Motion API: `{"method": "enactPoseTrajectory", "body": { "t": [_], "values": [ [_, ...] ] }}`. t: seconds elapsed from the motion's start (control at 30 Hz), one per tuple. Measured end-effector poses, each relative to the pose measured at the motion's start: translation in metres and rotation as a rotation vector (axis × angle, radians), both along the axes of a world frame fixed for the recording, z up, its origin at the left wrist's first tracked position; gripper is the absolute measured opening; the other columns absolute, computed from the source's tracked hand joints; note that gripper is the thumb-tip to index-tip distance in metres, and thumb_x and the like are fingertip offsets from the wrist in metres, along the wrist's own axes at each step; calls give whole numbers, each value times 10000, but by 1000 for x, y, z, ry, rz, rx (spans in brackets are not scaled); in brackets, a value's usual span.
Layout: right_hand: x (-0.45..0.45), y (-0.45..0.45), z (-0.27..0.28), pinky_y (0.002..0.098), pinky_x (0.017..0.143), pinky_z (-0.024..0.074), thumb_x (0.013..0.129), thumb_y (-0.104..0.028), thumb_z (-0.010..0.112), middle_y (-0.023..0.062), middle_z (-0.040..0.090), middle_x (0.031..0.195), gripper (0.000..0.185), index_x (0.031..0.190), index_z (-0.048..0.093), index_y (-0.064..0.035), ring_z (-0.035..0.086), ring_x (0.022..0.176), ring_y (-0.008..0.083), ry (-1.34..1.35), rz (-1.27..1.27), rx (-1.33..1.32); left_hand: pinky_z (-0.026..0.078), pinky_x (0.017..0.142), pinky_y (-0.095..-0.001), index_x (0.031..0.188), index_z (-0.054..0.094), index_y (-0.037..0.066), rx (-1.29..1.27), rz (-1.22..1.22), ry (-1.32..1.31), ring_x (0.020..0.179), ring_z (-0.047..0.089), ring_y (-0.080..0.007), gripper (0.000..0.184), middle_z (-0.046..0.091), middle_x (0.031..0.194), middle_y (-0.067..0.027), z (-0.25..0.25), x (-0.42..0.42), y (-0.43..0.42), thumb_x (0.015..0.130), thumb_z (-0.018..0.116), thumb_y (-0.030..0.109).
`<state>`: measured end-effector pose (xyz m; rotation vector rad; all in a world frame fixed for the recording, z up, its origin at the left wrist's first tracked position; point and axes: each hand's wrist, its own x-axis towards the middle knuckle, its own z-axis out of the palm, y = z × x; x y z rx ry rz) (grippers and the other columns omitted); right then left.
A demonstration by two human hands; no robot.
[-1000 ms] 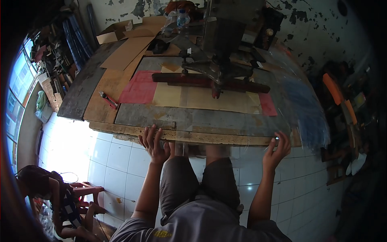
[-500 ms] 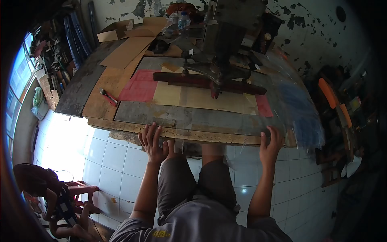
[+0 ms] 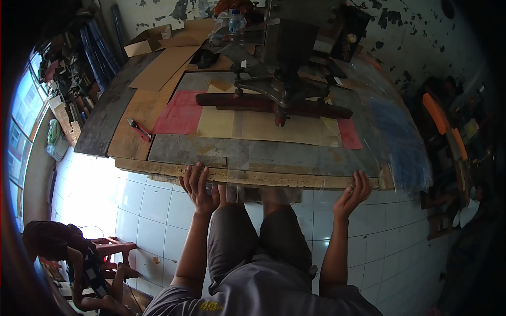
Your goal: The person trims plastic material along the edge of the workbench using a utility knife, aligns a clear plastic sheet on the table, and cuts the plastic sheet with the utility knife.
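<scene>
My left hand (image 3: 199,190) is at the table's front edge, its fingers stretched up against the wood and its thumb apart. Farther right along that edge, my right hand (image 3: 353,195) has its fingers together and thumb pressed to them, seemingly on a clear plastic sheet (image 3: 238,194). The see-through sheet shows only as a faint milky sheen between my hands, so its outline is hard to make out. Beyond them a press with a dark red bar (image 3: 311,111) stands over yellowish board (image 3: 263,130) and red pieces (image 3: 178,113) on a grey plate (image 3: 195,148).
A red-handled cutter (image 3: 139,130) lies at the left. Cardboard (image 3: 163,68) and a plastic bottle (image 3: 235,23) are at the back. Clear-blue plastic sheets (image 3: 395,142) drape over the right edge. Another person (image 3: 79,258) sits low at the left by a red stool (image 3: 117,246).
My right hand has lowered slightly and its fingers have closed together. My left hand has barely moved. The view has shifted a little, while the press and board look unchanged.
</scene>
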<state>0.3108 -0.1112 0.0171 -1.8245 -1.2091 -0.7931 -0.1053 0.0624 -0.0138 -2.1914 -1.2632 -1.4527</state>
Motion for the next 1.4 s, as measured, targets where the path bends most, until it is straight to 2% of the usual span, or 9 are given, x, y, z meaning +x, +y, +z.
{"method": "enactPoseTrajectory", "body": {
  "t": [0.27, 0.57, 0.93, 1.4],
  "values": [
    [6, 13, -15, 588, 1259, 141, 1146, -444, 293, 112, 599, 1442, 549, 1355, 638, -72, 455, 1451, 309, -21, -27, 126, 150, 1268, -642, 1491, 531, 86, 2, 19, -13, 1504, 387, -449, 536, 520, 1548, -181, -2, 3, 0, 1047, 485, 383],
    [7, 13, -15, 576, 1240, 174, 1147, -452, 299, 108, 606, 1423, 561, 1341, 646, -57, 465, 1431, 300, -4, -6, 136, 154, 1262, -641, 1487, 526, 84, 26, 23, -21, 1498, 387, -454, 532, 516, 1548, -189, -5, 5, 2, 1035, 505, 364],
    [8, 12, -16, 578, 1253, 153, 1147, -456, 297, 109, 601, 1435, 560, 1349, 638, -61, 465, 1442, 299, -19, -34, 123, 179, 1253, -640, 1475, 533, 75, 38, 31, -13, 1489, 395, -457, 523, 526, 1536, -193, -4, 5, 2, 1038, 505, 360],
    [8, 12, -17, 583, 1244, 184, 1147, -450, 311, 107, 601, 1432, 544, 1342, 644, -66, 463, 1436, 307, -14, -26, 127, 154, 1260, -645, 1480, 526, 79, 32, 31, -20, 1496, 387, -458, 532, 516, 1546, -195, -6, 6, 2, 1012, 537, 330]
  ]
}}
